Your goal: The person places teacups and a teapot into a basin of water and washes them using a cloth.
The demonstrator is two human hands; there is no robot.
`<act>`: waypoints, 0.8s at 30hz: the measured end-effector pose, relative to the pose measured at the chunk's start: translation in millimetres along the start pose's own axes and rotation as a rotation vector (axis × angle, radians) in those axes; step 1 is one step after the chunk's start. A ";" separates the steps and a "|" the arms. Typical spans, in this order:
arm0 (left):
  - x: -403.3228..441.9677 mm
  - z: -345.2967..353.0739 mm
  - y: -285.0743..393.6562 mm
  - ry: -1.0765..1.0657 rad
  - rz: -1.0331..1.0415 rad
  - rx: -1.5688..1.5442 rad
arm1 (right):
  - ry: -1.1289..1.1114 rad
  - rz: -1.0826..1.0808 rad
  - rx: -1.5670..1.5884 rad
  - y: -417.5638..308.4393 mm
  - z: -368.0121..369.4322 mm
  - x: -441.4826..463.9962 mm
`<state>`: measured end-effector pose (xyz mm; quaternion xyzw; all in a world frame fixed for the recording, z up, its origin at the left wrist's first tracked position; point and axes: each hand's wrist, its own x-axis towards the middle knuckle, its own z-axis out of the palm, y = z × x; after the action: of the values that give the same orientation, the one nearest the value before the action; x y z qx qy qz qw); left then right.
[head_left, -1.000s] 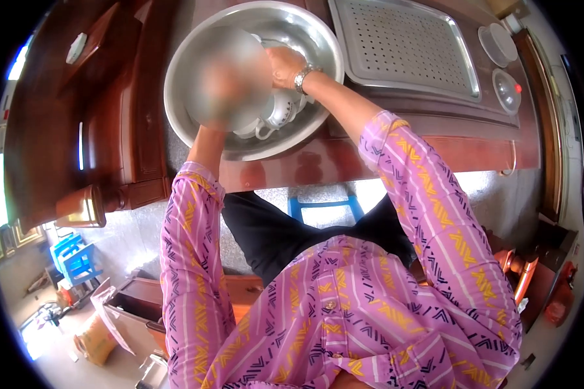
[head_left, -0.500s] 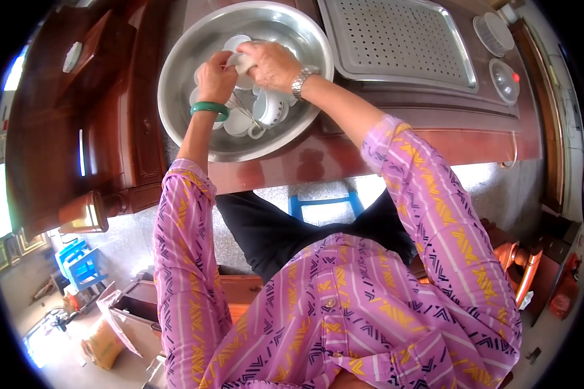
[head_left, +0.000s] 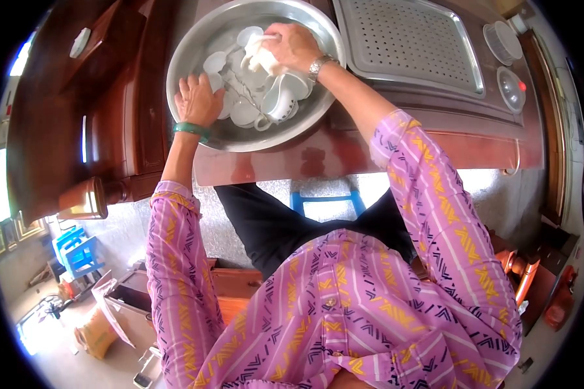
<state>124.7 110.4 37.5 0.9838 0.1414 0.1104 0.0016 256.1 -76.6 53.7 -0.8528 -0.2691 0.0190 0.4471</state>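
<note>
A wide metal basin (head_left: 240, 144) sits on the table with water and several small white cups and dishes in it. My right hand (head_left: 294, 47) is closed on a soft white cloth (head_left: 259, 59) above the dishes. Against the basin's left inner wall rests my left hand (head_left: 199, 100), fingers extended and holding nothing that I can see. A white cup with dark marks (head_left: 280, 102) lies tilted on the right side of the pile. Beside it, a thin metal utensil (head_left: 248, 91) lies across the dishes.
Right of the basin lies a perforated metal tray (head_left: 409, 45). Beyond it are a white ribbed container (head_left: 502, 43) and a clear lid with a red knob (head_left: 511, 89). A blue stool (head_left: 328, 198) stands under the table edge, between my legs.
My left hand has left the cloth and moved left and down to the basin's side, its fingers straightening. The right hand keeps the cloth, which now hangs looser. The whole view has shifted slightly.
</note>
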 end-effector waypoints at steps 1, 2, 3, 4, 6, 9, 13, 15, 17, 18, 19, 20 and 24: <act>-4.3 -2.3 -2.1 -0.142 0.055 0.047 | -0.091 -0.043 -0.046 -8.8 -6.3 -7.3; -8.8 -7.1 -1.0 -0.286 0.112 0.092 | -0.182 -0.086 -0.093 -12.8 -8.5 -13.8; -13.2 -11.4 1.7 -0.354 0.114 0.027 | -0.217 -0.167 -0.120 -14.2 -6.0 -22.8; -16.6 -15.6 4.7 -0.355 0.115 0.025 | -0.377 -0.168 -0.233 -16.2 -7.9 -31.2; -24.2 -29.5 16.8 -0.432 0.103 -0.090 | -0.275 -0.430 -0.425 -7.5 0.3 -45.9; -40.4 -30.2 24.0 -0.391 0.151 -0.078 | -0.195 -0.401 -0.615 -4.0 6.4 -44.5; -52.6 -26.2 24.0 -0.340 0.166 -0.019 | -0.326 -0.206 -0.595 10.8 7.9 -29.4; -54.2 -16.7 21.7 -0.199 0.160 -0.063 | -0.307 -0.138 -0.625 12.2 10.4 -28.4; -54.8 -2.8 18.8 0.041 0.162 -0.122 | -0.346 -0.230 -0.559 21.9 12.1 -21.5; -54.9 -0.5 19.4 0.105 0.159 -0.126 | -0.424 -0.284 -0.518 27.0 12.3 -19.1; -54.3 0.3 19.9 0.163 0.178 -0.122 | -0.459 -0.315 -0.499 29.4 17.5 -25.4; -53.8 1.0 19.1 0.126 0.141 -0.107 | -0.489 -0.349 -0.481 26.6 18.5 -29.6; -56.0 -8.4 26.2 0.135 0.108 -0.087 | -0.333 -0.329 -0.443 -1.4 -7.7 -77.4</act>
<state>77.7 69.4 34.4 0.9793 0.0830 0.1826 0.0287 191.4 -118.6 43.3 -0.8596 -0.4704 0.0267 0.1976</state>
